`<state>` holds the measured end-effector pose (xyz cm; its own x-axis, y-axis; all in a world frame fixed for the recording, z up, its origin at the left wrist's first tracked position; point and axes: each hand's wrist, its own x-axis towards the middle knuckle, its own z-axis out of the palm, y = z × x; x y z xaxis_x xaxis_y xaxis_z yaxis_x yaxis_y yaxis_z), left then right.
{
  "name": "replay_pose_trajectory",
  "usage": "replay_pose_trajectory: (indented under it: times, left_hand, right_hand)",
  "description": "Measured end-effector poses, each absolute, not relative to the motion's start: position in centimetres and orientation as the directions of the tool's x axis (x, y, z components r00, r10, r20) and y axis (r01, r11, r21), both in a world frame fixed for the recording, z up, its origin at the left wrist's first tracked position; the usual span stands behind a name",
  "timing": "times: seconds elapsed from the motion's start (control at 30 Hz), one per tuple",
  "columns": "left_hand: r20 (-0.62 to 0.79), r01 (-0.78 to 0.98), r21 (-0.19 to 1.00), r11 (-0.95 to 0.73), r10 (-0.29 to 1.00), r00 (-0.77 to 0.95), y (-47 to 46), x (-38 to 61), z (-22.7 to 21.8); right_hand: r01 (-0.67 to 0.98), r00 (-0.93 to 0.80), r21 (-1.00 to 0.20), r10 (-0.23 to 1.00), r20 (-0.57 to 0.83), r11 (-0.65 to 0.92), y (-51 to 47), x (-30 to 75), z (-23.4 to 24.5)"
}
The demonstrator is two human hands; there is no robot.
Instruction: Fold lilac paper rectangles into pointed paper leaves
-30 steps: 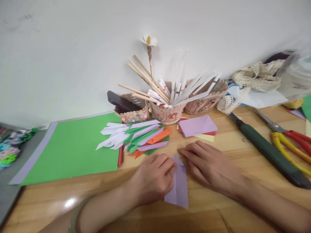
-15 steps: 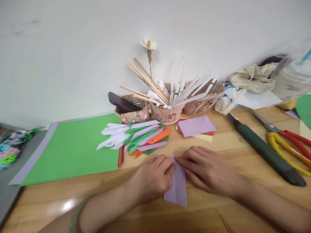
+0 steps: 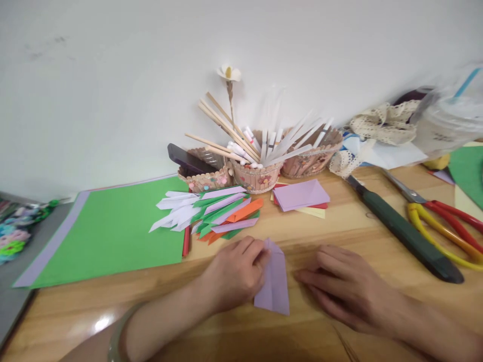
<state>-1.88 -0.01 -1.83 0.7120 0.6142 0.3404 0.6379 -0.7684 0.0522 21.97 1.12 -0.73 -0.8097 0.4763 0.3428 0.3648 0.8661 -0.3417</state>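
Note:
A small piece of purple paper (image 3: 276,286) lies on the wooden table in front of me, its top corners folded in and a crease down its length. My left hand (image 3: 238,269) pinches its upper left edge, with the fingers curled over that side. To the right of the paper, my right hand (image 3: 341,284) is apart from it, low over the table. Its fingers are loosely bent and point left, slightly blurred, with nothing visible in them. Beyond my hands lie folded paper strips (image 3: 226,213) in green, purple, orange and white, and a stack of purple paper pieces (image 3: 302,195).
Large green sheets (image 3: 113,231) lie at the left. Decorated baskets (image 3: 258,178) with sticks, markers and strips stand against the wall. A dark green-handled tool (image 3: 407,231), scissors (image 3: 433,211), lace ribbon (image 3: 385,123) and a plastic cup (image 3: 453,118) occupy the right side.
My right hand has let go of the purple paper and moved right and toward me. The left hand keeps its pinch on the paper. The view has shifted slightly.

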Motion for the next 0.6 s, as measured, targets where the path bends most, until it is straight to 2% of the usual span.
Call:
replay_pose_trajectory:
  times: [0.13,0.23,0.4,0.5,0.6]
  left_hand:
    - [0.355,0.628,0.073,-0.775,0.608,0.71,0.4,-2.1,-2.0]
    - [0.438,0.634,0.045,-0.772,0.585,0.682,0.4,-2.2,-2.0]
    - [0.578,0.62,0.002,-0.785,0.507,0.64,-0.4,-2.1,-1.4]
    - [0.559,0.585,-0.026,-0.811,0.473,0.681,-0.9,-1.9,-1.0]
    - [0.494,0.57,-0.004,-0.822,0.494,0.716,-1.0,-1.8,-1.0]
  right_hand:
    - [0.345,-0.843,-0.27,0.423,0.333,0.899,0.4,21.4,-1.0]
    - [0.304,-0.863,-0.18,0.35,0.365,0.936,0.5,20.6,-0.9]
    - [0.376,-0.839,-0.085,0.378,0.39,0.923,1.4,20.0,-0.8]
    - [0.428,-0.825,-0.121,0.441,0.353,0.896,1.8,19.9,-0.9]
    - [0.416,-0.807,-0.239,0.477,0.347,0.878,1.9,20.1,-1.0]
